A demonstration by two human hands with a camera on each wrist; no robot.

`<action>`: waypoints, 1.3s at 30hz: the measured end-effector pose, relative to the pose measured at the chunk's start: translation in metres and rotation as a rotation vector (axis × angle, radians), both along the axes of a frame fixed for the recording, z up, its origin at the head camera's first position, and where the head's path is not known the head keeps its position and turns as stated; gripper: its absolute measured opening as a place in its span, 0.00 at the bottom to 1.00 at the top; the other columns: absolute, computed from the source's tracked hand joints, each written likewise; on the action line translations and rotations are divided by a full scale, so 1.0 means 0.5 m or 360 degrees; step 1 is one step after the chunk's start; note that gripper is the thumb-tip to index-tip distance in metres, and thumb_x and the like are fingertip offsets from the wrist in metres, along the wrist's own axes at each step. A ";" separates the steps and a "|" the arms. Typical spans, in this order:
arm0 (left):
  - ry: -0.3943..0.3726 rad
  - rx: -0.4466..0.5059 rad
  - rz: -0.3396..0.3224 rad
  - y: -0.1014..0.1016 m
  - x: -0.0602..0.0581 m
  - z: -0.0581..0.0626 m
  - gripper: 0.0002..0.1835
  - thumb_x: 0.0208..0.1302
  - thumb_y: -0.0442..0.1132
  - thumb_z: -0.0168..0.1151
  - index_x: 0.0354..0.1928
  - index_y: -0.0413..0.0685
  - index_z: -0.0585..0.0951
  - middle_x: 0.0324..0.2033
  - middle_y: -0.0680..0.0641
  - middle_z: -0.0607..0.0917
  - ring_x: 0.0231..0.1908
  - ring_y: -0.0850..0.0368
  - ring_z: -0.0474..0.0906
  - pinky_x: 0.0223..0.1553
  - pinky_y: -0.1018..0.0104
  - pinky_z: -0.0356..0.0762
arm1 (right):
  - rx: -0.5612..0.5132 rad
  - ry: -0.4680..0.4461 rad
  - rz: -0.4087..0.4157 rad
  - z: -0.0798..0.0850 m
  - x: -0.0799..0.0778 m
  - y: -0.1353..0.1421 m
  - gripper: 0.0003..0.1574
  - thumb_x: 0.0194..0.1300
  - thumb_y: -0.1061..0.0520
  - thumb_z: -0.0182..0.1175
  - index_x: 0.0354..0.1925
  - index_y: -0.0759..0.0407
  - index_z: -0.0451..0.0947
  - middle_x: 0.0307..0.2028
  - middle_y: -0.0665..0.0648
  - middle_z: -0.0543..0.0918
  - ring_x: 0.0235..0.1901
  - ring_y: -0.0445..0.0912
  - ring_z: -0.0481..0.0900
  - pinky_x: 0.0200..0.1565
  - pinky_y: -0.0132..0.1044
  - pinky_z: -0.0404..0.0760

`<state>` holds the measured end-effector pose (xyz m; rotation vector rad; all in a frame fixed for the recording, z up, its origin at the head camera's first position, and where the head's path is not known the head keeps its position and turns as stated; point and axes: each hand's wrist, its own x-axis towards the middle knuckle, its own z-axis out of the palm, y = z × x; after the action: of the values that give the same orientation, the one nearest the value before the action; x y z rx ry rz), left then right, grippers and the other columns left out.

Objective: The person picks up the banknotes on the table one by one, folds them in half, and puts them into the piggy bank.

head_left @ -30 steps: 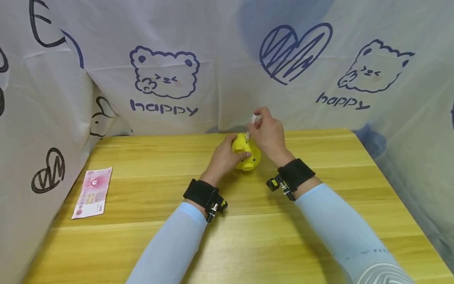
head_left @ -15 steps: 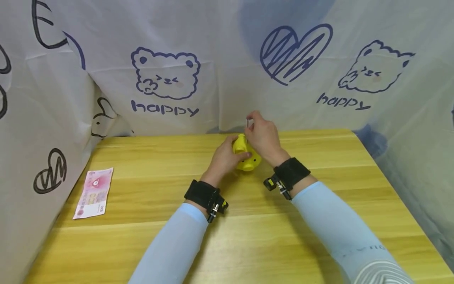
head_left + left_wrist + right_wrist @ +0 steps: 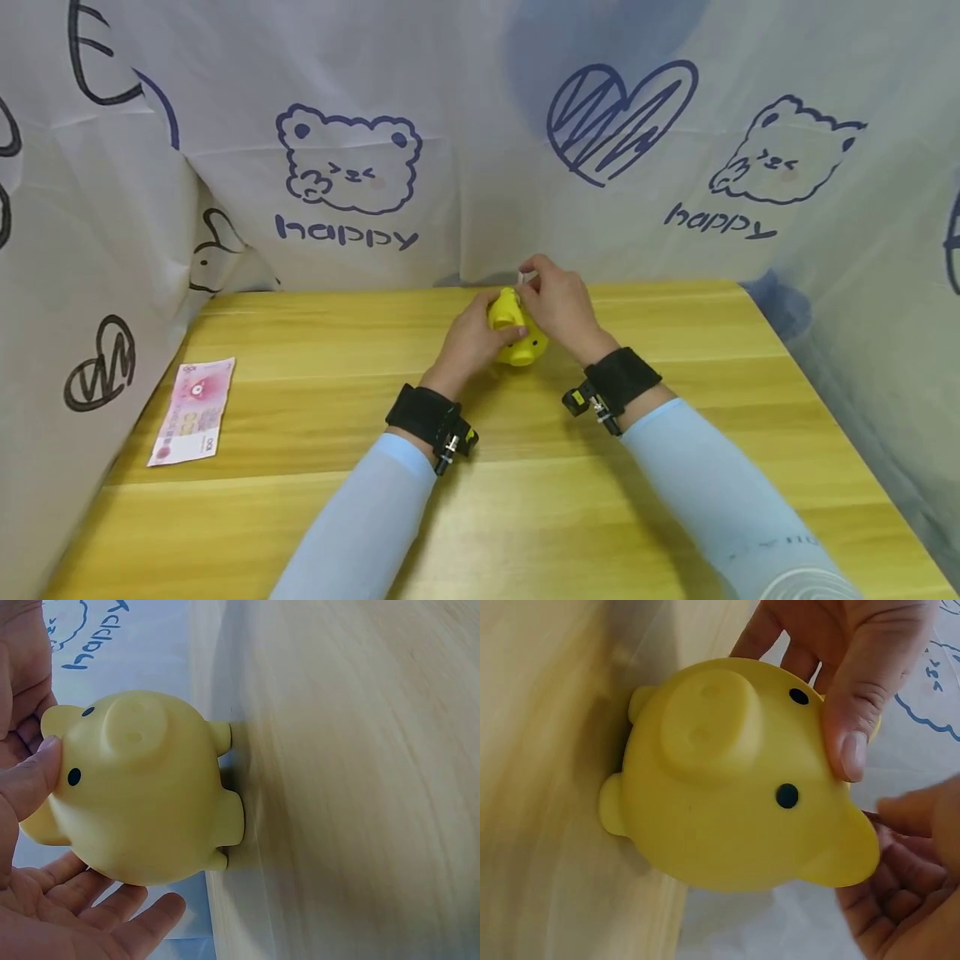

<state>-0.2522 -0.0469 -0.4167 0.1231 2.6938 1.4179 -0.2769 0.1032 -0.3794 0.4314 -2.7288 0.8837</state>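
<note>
A yellow piggy bank (image 3: 522,355) stands on its feet near the table's back edge, snout toward me. My left hand (image 3: 468,340) holds it, thumb (image 3: 34,780) pressed on the head between the eyes and fingers along one side. Above its back, my right hand (image 3: 561,304) pinches a narrow pale strip, apparently a folded banknote (image 3: 521,278), with the lower end at the top of the bank. In the right wrist view the piggy bank's ear (image 3: 840,851) covers part of the right fingers, and the slot is hidden.
A pink banknote (image 3: 193,410) lies flat at the left of the wooden table (image 3: 525,517). A white cloth (image 3: 480,167) with drawn bears and hearts hangs behind the table and along its sides.
My right hand has come down slightly, and less of the folded banknote shows above its fingers. The left hand keeps its hold on the piggy bank, which stays in place.
</note>
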 end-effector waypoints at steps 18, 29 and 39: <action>0.0013 -0.0007 -0.0013 -0.003 0.005 0.001 0.41 0.58 0.53 0.68 0.69 0.50 0.62 0.55 0.46 0.76 0.47 0.53 0.73 0.48 0.57 0.78 | 0.0065 -0.0075 -0.0043 0.007 -0.001 -0.004 0.11 0.67 0.55 0.58 0.44 0.59 0.79 0.35 0.58 0.85 0.30 0.49 0.80 0.32 0.43 0.83; 0.0006 -0.0011 0.0013 -0.004 0.003 0.006 0.41 0.58 0.54 0.68 0.69 0.51 0.62 0.56 0.46 0.76 0.47 0.52 0.73 0.50 0.55 0.78 | -0.0059 -0.0016 -0.0104 0.007 0.002 0.001 0.13 0.67 0.52 0.58 0.46 0.58 0.78 0.35 0.56 0.84 0.28 0.48 0.78 0.30 0.41 0.81; 0.0029 -0.0019 -0.0008 -0.004 0.001 0.005 0.41 0.58 0.53 0.68 0.69 0.50 0.63 0.57 0.45 0.76 0.48 0.52 0.74 0.50 0.55 0.78 | 0.0145 0.0001 -0.0016 -0.010 0.002 -0.007 0.08 0.68 0.55 0.57 0.38 0.58 0.79 0.33 0.57 0.85 0.25 0.47 0.78 0.28 0.41 0.80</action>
<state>-0.2517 -0.0487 -0.4143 0.1423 2.7143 1.4057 -0.2758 0.0997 -0.3845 0.4352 -2.7761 0.7591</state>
